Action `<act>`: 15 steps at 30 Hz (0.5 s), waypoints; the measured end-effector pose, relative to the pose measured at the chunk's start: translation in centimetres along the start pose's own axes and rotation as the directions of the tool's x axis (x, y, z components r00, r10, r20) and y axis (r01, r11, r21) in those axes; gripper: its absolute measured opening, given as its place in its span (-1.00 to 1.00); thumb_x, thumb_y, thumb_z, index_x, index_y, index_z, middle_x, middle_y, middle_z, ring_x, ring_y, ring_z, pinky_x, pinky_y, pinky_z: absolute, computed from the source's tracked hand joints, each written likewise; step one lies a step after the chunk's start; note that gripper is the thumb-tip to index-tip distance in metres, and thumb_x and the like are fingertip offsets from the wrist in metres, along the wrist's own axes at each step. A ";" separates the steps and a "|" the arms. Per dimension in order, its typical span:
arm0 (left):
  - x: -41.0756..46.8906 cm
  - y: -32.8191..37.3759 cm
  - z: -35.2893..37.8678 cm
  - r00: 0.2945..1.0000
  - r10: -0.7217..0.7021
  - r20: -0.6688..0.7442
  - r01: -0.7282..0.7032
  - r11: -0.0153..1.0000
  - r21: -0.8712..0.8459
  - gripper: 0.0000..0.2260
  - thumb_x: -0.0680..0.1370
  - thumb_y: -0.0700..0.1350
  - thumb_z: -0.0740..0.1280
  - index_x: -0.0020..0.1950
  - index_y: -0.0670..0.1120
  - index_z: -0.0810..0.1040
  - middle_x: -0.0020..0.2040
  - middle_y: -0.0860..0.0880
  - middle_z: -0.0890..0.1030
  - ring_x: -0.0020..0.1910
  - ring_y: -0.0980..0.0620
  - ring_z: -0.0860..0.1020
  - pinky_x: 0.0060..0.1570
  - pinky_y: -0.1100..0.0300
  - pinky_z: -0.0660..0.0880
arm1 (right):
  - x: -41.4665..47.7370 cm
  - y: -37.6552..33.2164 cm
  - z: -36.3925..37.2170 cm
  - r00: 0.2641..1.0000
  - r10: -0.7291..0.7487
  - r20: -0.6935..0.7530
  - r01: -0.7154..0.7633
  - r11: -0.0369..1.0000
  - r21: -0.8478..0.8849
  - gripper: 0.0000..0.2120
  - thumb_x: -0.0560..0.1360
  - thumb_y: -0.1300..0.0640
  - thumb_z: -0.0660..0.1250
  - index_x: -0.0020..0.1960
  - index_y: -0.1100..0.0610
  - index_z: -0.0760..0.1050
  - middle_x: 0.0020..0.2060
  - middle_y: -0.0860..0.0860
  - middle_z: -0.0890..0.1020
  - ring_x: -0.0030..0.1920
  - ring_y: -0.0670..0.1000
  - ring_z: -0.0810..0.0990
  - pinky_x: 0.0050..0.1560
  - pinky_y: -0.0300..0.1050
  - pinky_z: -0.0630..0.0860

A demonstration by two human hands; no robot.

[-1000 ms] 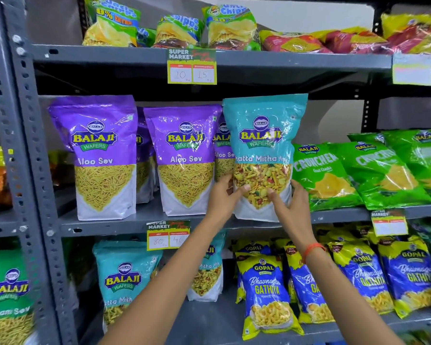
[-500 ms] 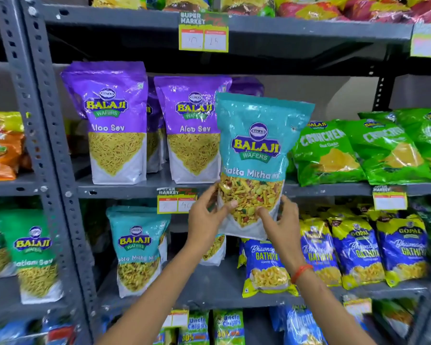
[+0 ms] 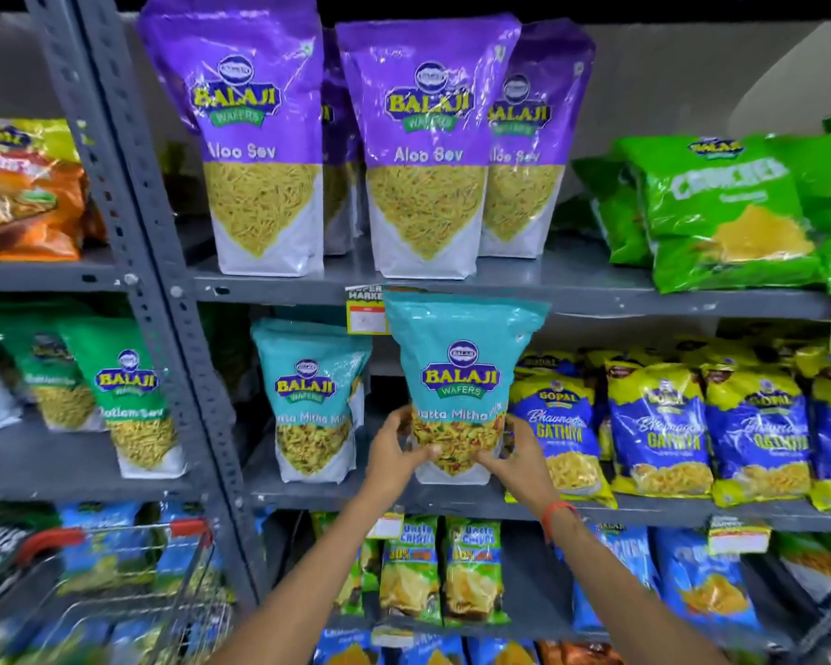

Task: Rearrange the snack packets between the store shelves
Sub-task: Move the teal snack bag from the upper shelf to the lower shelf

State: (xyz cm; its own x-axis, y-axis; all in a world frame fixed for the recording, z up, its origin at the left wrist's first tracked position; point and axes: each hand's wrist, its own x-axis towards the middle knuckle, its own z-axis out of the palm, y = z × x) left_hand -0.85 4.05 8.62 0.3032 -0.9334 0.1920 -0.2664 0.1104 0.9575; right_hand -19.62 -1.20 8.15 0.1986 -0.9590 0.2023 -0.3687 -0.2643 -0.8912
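Observation:
A teal Balaji Khatta Mitha packet (image 3: 461,362) stands upright at the middle shelf (image 3: 644,510), its base at the shelf's front edge. My left hand (image 3: 394,451) grips its lower left side and my right hand (image 3: 516,460) grips its lower right side. Another teal Khatta Mitha packet (image 3: 310,400) stands just left of it on the same shelf. On the shelf above (image 3: 572,285) stand purple Aloo Sev packets (image 3: 260,136), with a bare gap to their right.
Blue-and-yellow Gopal Gathiya packets (image 3: 658,424) line the middle shelf to the right. Green packets (image 3: 720,208) lie on the upper shelf at right. Green Balaji packets (image 3: 130,400) stand in the left bay beyond a grey upright (image 3: 164,290). A shopping trolley (image 3: 116,583) is at lower left.
Both hands have carried the teal packet down from the upper shelf beside the purple packets to the middle shelf, next to the other teal packet. The view has tilted downward.

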 end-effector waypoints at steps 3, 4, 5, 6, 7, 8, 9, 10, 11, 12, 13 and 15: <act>0.7 -2.1 0.4 0.999 -0.032 -0.007 0.033 0.998 0.057 -0.38 0.38 -0.16 0.54 0.36 -0.16 0.34 0.31 -0.13 0.52 0.27 -0.03 0.47 0.24 -0.06 0.47 | 1.3 1.7 1.2 0.997 0.050 0.059 -0.049 0.998 -0.031 -0.34 0.36 0.11 0.51 0.37 0.18 0.32 0.29 0.16 0.51 0.28 0.18 0.50 0.17 0.04 0.46; 1.0 -2.8 0.6 0.999 -0.044 -0.015 0.045 0.997 0.070 -0.36 0.37 -0.15 0.55 0.36 -0.16 0.34 0.29 -0.14 0.53 0.27 -0.05 0.49 0.23 -0.08 0.49 | 1.8 2.3 1.6 0.995 0.070 0.074 -0.067 0.997 -0.040 -0.33 0.36 0.11 0.51 0.38 0.19 0.31 0.28 0.16 0.52 0.28 0.18 0.50 0.14 0.01 0.46; 1.3 -3.6 0.7 0.998 -0.057 -0.023 0.059 0.995 0.077 -0.37 0.37 -0.15 0.55 0.35 -0.17 0.34 0.28 -0.14 0.54 0.26 -0.07 0.50 0.22 -0.09 0.50 | 2.3 2.8 2.0 0.992 0.092 0.087 -0.088 0.995 -0.045 -0.32 0.36 0.12 0.51 0.39 0.20 0.30 0.28 0.17 0.52 0.28 0.19 0.50 0.12 -0.01 0.45; 1.5 -4.0 0.9 0.997 -0.074 -0.028 0.076 0.993 0.086 -0.39 0.38 -0.18 0.54 0.34 -0.18 0.34 0.27 -0.14 0.54 0.25 -0.07 0.51 0.20 -0.06 0.51 | 2.8 3.2 2.3 0.989 0.114 0.096 -0.110 0.993 -0.043 -0.32 0.36 0.13 0.51 0.39 0.21 0.30 0.28 0.18 0.52 0.28 0.20 0.50 0.11 -0.03 0.44; 1.9 -4.7 1.1 0.996 -0.084 -0.031 0.087 0.992 0.090 -0.41 0.39 -0.21 0.53 0.34 -0.19 0.35 0.25 -0.12 0.55 0.24 -0.06 0.51 0.19 -0.03 0.52 | 3.2 3.6 2.7 0.986 0.135 0.103 -0.131 0.991 -0.039 -0.33 0.36 0.15 0.51 0.38 0.22 0.30 0.28 0.20 0.52 0.28 0.21 0.49 0.11 -0.03 0.42; 2.2 -5.2 1.3 0.995 -0.091 -0.034 0.093 0.991 0.097 -0.43 0.41 -0.24 0.51 0.34 -0.19 0.35 0.23 -0.11 0.55 0.23 -0.05 0.52 0.19 -0.01 0.52 | 3.5 4.0 3.0 0.983 0.151 0.107 -0.148 0.988 -0.035 -0.34 0.37 0.17 0.51 0.37 0.24 0.31 0.27 0.20 0.52 0.27 0.21 0.49 0.09 -0.05 0.42; 2.5 -5.7 1.4 0.995 -0.096 -0.032 0.098 0.990 0.105 -0.44 0.41 -0.25 0.50 0.34 -0.18 0.35 0.22 -0.11 0.56 0.23 -0.06 0.53 0.20 -0.03 0.52 | 3.8 4.4 3.4 0.980 0.165 0.111 -0.162 0.986 -0.029 -0.36 0.37 0.17 0.50 0.36 0.25 0.32 0.25 0.21 0.53 0.26 0.22 0.50 0.07 -0.06 0.41; 2.7 -6.2 1.6 0.994 -0.107 -0.028 0.110 0.987 0.116 -0.44 0.42 -0.26 0.49 0.35 -0.17 0.34 0.21 -0.12 0.57 0.23 -0.09 0.54 0.21 -0.07 0.52 | 4.0 4.8 3.7 0.978 0.174 0.113 -0.173 0.985 -0.022 -0.38 0.38 0.18 0.50 0.35 0.25 0.32 0.23 0.21 0.55 0.24 0.21 0.52 0.04 -0.08 0.40; 3.0 -6.7 1.6 0.993 -0.114 -0.023 0.116 0.986 0.123 -0.44 0.42 -0.27 0.49 0.35 -0.17 0.33 0.21 -0.14 0.58 0.24 -0.12 0.55 0.21 -0.10 0.53 | 4.0 5.1 4.0 0.977 0.183 0.113 -0.183 0.983 -0.010 -0.40 0.38 0.19 0.49 0.34 0.26 0.33 0.21 0.21 0.56 0.23 0.21 0.53 0.03 -0.09 0.40; 3.2 -7.1 1.7 0.992 -0.120 -0.023 0.122 0.983 0.134 -0.43 0.43 -0.26 0.49 0.36 -0.17 0.33 0.21 -0.15 0.58 0.24 -0.15 0.55 0.21 -0.14 0.53 | 4.1 5.3 4.3 0.975 0.189 0.114 -0.192 0.981 0.009 -0.41 0.39 0.21 0.49 0.33 0.26 0.34 0.20 0.21 0.57 0.22 0.20 0.54 0.02 -0.08 0.41; 3.4 -7.5 1.7 0.992 -0.120 -0.023 0.123 0.982 0.141 -0.44 0.43 -0.25 0.49 0.36 -0.17 0.32 0.21 -0.15 0.58 0.24 -0.16 0.55 0.21 -0.16 0.52 | 4.3 5.6 4.5 0.974 0.194 0.113 -0.199 0.980 0.032 -0.42 0.39 0.22 0.48 0.33 0.26 0.34 0.21 0.22 0.57 0.23 0.20 0.53 0.04 -0.06 0.43; 3.6 -7.9 1.8 0.993 -0.115 -0.019 0.116 0.984 0.134 -0.45 0.44 -0.25 0.48 0.35 -0.19 0.33 0.18 -0.11 0.56 0.23 -0.12 0.54 0.23 -0.14 0.51 | 4.5 6.1 4.8 0.972 0.207 0.107 -0.215 0.974 0.067 -0.42 0.39 0.24 0.47 0.34 0.27 0.34 0.23 0.22 0.55 0.26 0.21 0.52 0.11 0.02 0.47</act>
State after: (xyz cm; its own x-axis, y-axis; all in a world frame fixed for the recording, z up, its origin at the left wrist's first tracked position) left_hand 0.72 -0.81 1.36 0.3489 -0.9333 0.0851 -0.3492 -0.0453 0.9359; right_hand -16.59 -6.65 1.72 0.2140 -0.9763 -0.0315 -0.3409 -0.0444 -0.9391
